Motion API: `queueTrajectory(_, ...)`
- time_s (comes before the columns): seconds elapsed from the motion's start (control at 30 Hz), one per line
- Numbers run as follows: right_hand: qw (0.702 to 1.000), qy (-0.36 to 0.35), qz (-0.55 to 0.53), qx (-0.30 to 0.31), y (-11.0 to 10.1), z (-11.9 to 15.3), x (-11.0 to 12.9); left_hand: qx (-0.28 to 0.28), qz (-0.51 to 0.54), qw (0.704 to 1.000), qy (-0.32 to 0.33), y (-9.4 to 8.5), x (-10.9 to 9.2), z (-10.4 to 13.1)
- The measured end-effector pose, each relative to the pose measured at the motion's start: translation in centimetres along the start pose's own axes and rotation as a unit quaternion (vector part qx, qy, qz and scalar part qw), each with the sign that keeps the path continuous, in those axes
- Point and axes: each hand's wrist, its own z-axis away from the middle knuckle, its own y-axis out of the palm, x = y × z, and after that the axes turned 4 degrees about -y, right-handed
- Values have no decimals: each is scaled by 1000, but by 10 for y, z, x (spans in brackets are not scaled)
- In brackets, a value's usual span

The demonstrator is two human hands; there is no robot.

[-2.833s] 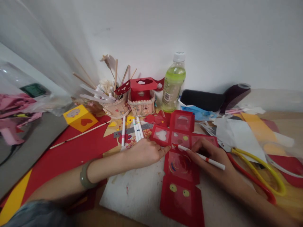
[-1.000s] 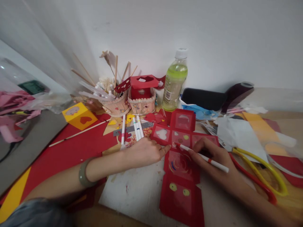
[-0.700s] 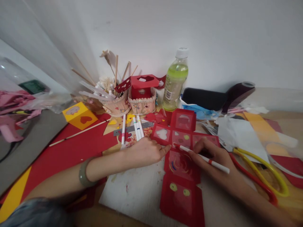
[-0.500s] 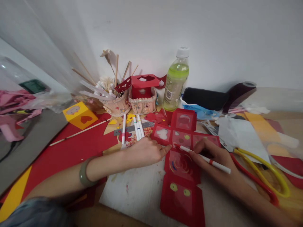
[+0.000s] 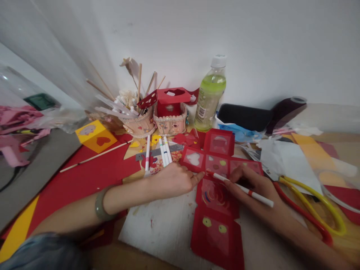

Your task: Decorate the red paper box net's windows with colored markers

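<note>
A red paper box net [image 5: 219, 213] with clear windows lies unfolded on a white board [image 5: 157, 221]. My right hand [image 5: 255, 187] is closed on a white marker [image 5: 239, 186] with a red band, its tip at the lower left of the net's middle panel. From the left, my left hand [image 5: 174, 181] rests with its index fingertip on the net, close to the marker tip. Its other fingers are curled, and whether they hold anything is hidden. Several white markers [image 5: 165, 152] lie just beyond that hand.
Yellow-red scissors [image 5: 315, 202] lie right of my right hand. Behind the net stand a green drink bottle [image 5: 210, 95] and two decorated pots [image 5: 170, 124]. A yellow paper box [image 5: 95, 137] sits left, beside a thin stick [image 5: 95, 156] on red paper [image 5: 81, 187].
The marker tip has shifted very slightly along the middle panel's lower left edge. The whole view has moved a little; both hands otherwise keep their places.
</note>
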Motion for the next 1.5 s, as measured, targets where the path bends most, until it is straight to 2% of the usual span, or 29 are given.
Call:
queueTrajectory(0.33, 999, -18, 22, -22, -4, 0, 5, 39, -10, 999, -3, -2, 0, 0)
queueTrajectory(0.63, 999, -9, 37, -34, -2, 0, 1, 18, -4, 1000, -2, 3, 0, 1)
queueTrajectory(1.03, 998, -10, 51, -37, -3, -1, 5, 33, -8, 999, -3, -1, 0, 0)
queueTrajectory(1.5, 999, -18, 38, -4, -2, 3, 1, 18, -2, 1000, -1, 1, 0, 1)
